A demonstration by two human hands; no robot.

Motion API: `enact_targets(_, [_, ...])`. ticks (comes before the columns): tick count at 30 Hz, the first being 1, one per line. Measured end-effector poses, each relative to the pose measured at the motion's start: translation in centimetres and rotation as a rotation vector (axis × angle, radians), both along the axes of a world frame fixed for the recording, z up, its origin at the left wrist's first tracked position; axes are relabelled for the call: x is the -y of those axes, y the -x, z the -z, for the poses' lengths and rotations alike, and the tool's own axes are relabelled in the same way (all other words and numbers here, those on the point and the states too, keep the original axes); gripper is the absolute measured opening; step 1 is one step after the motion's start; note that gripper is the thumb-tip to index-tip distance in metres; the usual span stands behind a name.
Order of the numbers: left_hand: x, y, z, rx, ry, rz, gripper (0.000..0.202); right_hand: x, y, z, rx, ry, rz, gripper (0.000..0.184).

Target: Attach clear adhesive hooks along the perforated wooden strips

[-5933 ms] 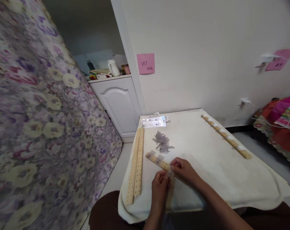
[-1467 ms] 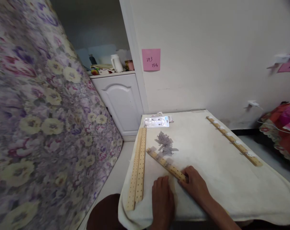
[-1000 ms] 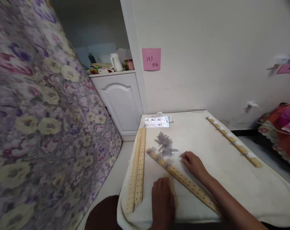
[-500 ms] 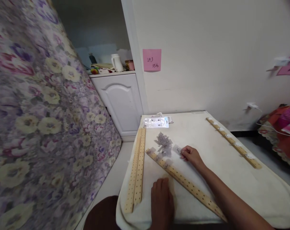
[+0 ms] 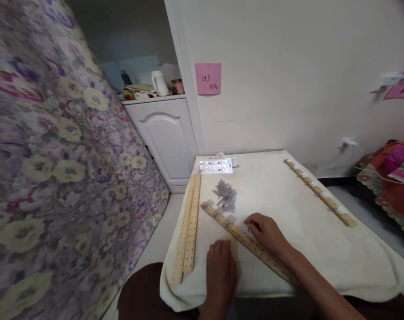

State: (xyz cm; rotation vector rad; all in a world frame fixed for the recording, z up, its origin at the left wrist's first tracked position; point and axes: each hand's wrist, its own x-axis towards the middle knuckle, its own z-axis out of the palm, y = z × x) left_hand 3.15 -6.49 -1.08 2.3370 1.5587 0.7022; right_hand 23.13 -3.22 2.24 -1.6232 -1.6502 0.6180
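Note:
A long perforated wooden strip (image 5: 255,250) lies slantwise on the cream-covered table (image 5: 288,213). Several small clear packets are fixed along its far end. My right hand (image 5: 267,232) rests on the strip's middle, its fingertips pinching a small clear packet (image 5: 244,228) against the wood. My left hand (image 5: 220,271) lies flat on the cloth just left of the strip and holds nothing. A loose pile of the same clear packets (image 5: 224,195) sits just beyond the strip's far end.
Two more perforated strips (image 5: 188,226) lie side by side along the table's left edge. Another strip (image 5: 318,192), carrying white pieces, lies along the right. A blister pack (image 5: 215,166) sits at the far edge. A flowered mattress (image 5: 55,155) leans on the left, with a white cabinet (image 5: 165,138) behind it.
My right hand reached to the pile, took a clear packet and brought it back onto the slanted strip. My left hand stayed flat on the cloth.

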Motion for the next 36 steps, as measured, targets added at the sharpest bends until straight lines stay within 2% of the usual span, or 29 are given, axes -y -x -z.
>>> enact_targets(3, [0.0,0.0,0.3,-0.014,-0.023,0.001,0.030,1.3,0.7,-1.5,0.230,-0.032,0.006,0.022])
enact_targets(5, [0.0,0.0,0.4,-0.022,-0.029,0.000,0.030,1.8,1.0,-1.9,0.311,-0.023,0.013,0.023])
enact_targets(9, [0.1,0.0,0.3,-0.027,-0.031,-0.005,0.030,1.7,0.8,-1.4,0.309,-0.010,0.056,0.020])
enact_targets(12, [0.2,-0.1,0.0,-0.035,-0.022,-0.004,0.031,1.1,0.2,-0.4,0.204,0.010,0.079,0.016])
enact_targets(15, [0.2,-0.1,-0.1,-0.034,-0.016,-0.002,0.030,0.4,-0.2,0.7,-0.038,0.054,0.049,0.016])
enact_targets(19, [0.2,-0.1,-0.1,-0.022,-0.003,-0.003,0.031,-0.3,0.0,1.9,-0.424,0.228,-0.058,0.016])
enact_targets(21, [0.2,-0.1,0.0,-0.012,0.006,0.012,0.032,-0.6,0.2,2.5,-0.526,0.292,-0.112,0.016])
enact_targets(26, [0.3,-0.2,-0.2,-0.066,0.030,0.088,0.045,-1.0,0.4,3.3,-0.535,0.319,-0.096,0.018])
enact_targets(36, [0.1,-0.8,-0.2,-0.198,0.014,0.074,0.052,-1.6,0.8,4.0,-0.529,0.309,-0.035,0.018])
